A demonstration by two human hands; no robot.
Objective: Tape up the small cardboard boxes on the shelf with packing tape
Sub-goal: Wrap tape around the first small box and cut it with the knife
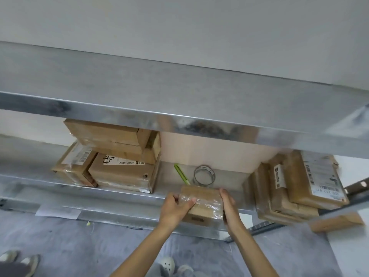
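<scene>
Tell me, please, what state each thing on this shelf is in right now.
Small cardboard box: at the front edge of the shelf, partly taped, held by both hands.
Left hand: grips the box's left end.
Right hand: grips the box's right end.
Packing tape roll: lying flat on the shelf, untouched.
Green utility knife: lying beside the roll, untouched.

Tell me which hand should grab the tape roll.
Probably right. The right hand grips the end of the small cardboard box just in front of the tape roll. The left hand steadies the box with its thumb across the top, and the green cutter lies between it and the roll.
</scene>
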